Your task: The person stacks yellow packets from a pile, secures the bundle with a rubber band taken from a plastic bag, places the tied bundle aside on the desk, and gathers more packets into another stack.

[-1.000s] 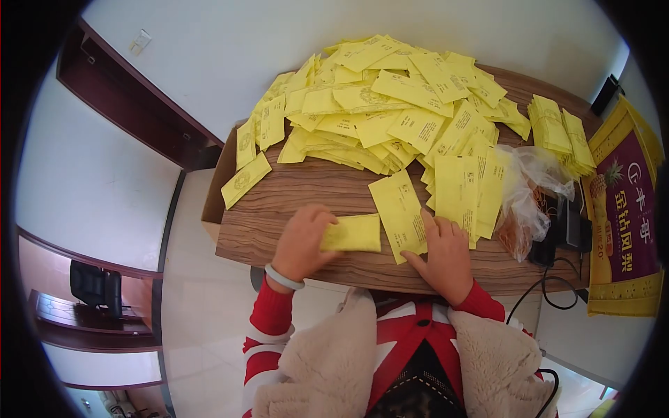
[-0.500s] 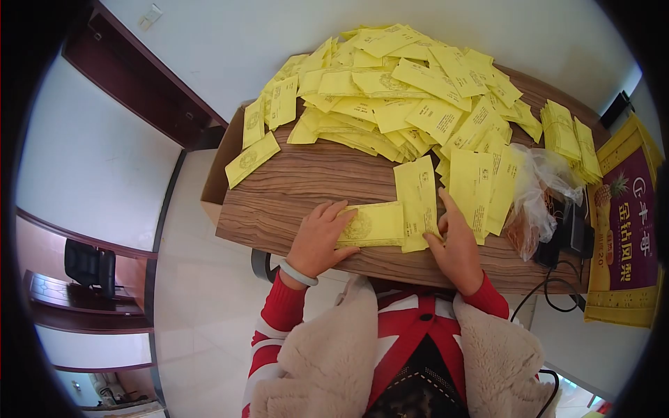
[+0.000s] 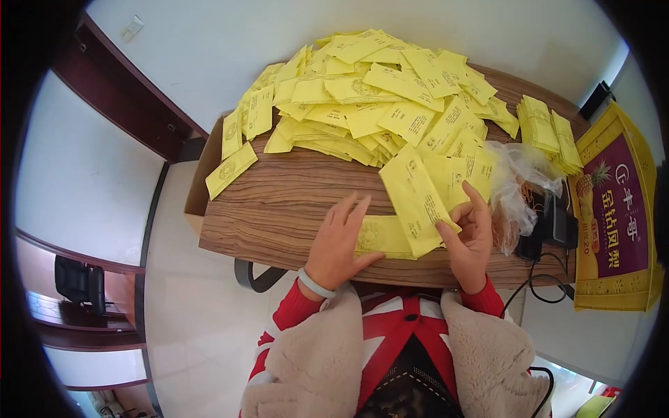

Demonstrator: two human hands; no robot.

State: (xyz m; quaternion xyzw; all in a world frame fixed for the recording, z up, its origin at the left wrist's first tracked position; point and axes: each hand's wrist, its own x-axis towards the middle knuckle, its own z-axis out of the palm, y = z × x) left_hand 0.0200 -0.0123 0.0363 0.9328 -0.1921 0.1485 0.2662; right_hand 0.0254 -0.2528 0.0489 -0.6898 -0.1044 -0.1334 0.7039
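Observation:
My right hand pinches the lower right corner of a yellow paper packet between thumb and fingers. This packet is tilted, with printed text toward me, and overlaps the right end of another yellow packet lying crosswise near the table's front edge. My left hand is at the left end of that lying packet, fingers spread, with the thumb along its lower edge. Whether the left hand presses on it, I cannot tell. A large heap of similar yellow packets spreads across the back of the wooden table.
Right of the heap lie bundled packets. A clear plastic bag sits beside a black device with a cable. A yellow and purple pineapple box stands at the right edge. A cardboard box is at the table's left side.
The right hand has taken hold of the upright packet and tilted it, its top leaning left. The left hand's fingers have lifted and shifted slightly right. The whole view has shifted slightly.

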